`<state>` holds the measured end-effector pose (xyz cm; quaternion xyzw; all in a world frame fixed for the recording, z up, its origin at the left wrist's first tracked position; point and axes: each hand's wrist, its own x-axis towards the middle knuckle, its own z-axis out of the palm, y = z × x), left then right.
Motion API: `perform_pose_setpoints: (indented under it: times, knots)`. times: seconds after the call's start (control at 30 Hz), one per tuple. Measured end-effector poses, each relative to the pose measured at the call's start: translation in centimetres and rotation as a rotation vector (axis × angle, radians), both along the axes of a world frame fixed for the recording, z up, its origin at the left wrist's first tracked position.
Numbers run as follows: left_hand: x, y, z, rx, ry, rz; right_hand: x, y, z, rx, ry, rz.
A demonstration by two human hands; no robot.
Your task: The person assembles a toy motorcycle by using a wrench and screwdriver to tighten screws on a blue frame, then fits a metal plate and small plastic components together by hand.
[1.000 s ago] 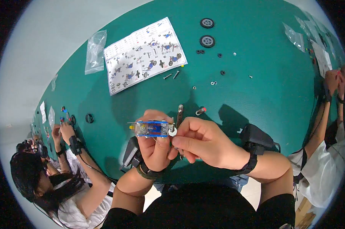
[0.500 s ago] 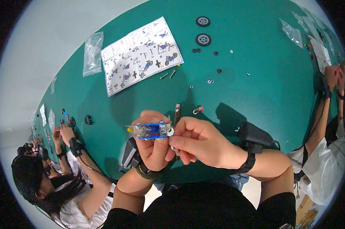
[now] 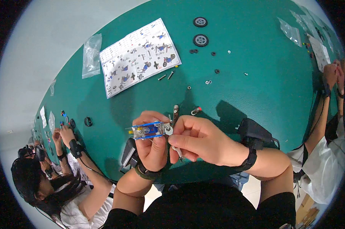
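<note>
My left hand is closed around a small blue and metal assembly, which has a yellow piece at its left end. At the assembly's right end is a round silver part. My right hand pinches a small light-coloured wrench-like tool that points down between the fingers. A perforated metal strip shows just above my fingers. Beside it on the green table lies a small metal piece with a red end.
A printed instruction sheet lies beyond my hands, with a plastic bag at its left. Two wheels, screws and black rings are scattered on the table. People work at both sides.
The blue assembly has tilted, showing more of its top face. The light tool now shows more below my right fingers. The view has shifted slightly.
</note>
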<state>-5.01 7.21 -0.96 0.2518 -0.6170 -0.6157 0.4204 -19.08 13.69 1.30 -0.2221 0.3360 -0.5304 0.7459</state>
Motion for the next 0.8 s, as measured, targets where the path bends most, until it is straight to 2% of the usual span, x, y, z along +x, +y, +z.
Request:
perform_pose_setpoints:
  times: [0.17, 0.67, 0.8]
  knots:
    - [0.01, -0.14, -0.01, 0.071, 0.129, -0.048, -0.09, -0.02, 0.00, 0.017, 0.028, 0.016]
    - [0.48, -0.92, -0.80, -0.257, -0.002, -0.034, 0.13, 0.15, -0.20, 0.000, 0.004, -0.017]
    - [0.33, -0.49, -0.44, -0.101, 0.056, -0.040, -0.30, -0.05, -0.30, -0.024, 0.081, 0.014]
